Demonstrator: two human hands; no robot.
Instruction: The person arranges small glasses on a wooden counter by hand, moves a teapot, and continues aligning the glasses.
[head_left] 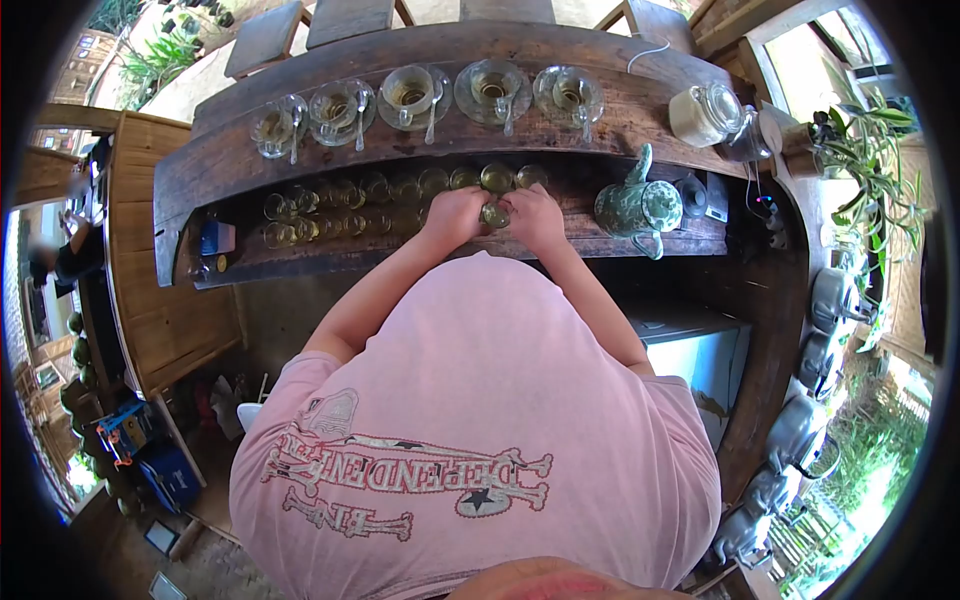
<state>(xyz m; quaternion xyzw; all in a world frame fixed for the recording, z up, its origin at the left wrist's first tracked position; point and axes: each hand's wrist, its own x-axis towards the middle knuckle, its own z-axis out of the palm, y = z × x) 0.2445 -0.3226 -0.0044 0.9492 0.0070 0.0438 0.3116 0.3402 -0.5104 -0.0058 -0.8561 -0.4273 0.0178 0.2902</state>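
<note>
Between my hands, at the front of the recessed shelf, is a small glass (pixel 494 216) with a yellowish-green tint. My left hand (pixel 455 215) is closed, its fingertips at the glass's left side. From the other side, my right hand (pixel 537 216) also closes on it, thumb and fingers at the rim. Just beyond stand more such glasses, one of them a greenish glass (pixel 497 178) directly behind my fingers. Rows of similar small glasses (pixel 350 222) run along the shelf to the left. The undersides of both hands are hidden.
On the raised counter (pixel 640 80) stand several glass cups on saucers with spoons, one a cup (pixel 410 90) near the middle. A green speckled enamel pot (pixel 640 205) stands right of my hands. Farther right are a lidded glass jar (pixel 700 113) and plants (pixel 870 190).
</note>
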